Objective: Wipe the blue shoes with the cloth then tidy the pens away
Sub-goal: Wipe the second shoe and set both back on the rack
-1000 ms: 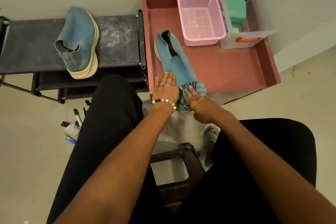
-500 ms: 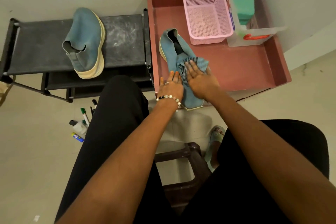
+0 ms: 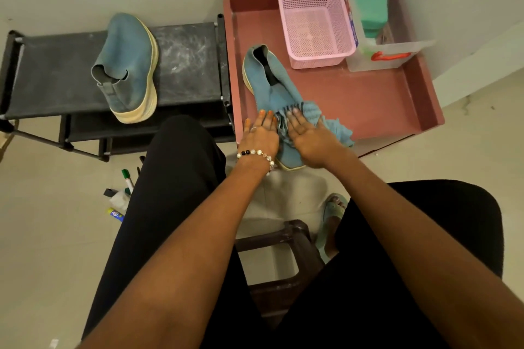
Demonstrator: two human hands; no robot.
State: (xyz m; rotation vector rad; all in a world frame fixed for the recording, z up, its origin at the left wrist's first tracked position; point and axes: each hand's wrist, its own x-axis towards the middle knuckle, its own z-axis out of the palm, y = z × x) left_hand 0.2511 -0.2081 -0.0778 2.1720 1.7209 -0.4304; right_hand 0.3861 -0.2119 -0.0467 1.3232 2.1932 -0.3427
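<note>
Pressing flat on the cloth (image 3: pixel 312 119), the right hand (image 3: pixel 307 140) has its fingers straight and spread, pinning the bunched blue fabric against the toe half of the near blue shoe (image 3: pixel 272 91). The left hand (image 3: pixel 259 136) lies beside it, fingers also straight, steadying the shoe's left side; neither hand is curled round anything. This shoe sits on the red tray (image 3: pixel 368 99), its toe hanging over the tray's near edge toward the person.

The overhang looks like the main risk: a firm stroke toward the body could drag the shoe off the edge and onto the floor, since flat palms give no real hold. The cloth is rucked up, so it may slide over the surface instead of wiping it, and its loose tail on the tray could snag.

The other blue shoe (image 3: pixel 129 68) lies on the black rack (image 3: pixel 187 65), apart from both hands and, by my judgement, not yet attended to. The pens (image 3: pixel 127 178) lie scattered on the floor beside the left leg, near enough to be kicked or stepped on. The pink basket (image 3: pixel 314 25) stands at the tray's back.
</note>
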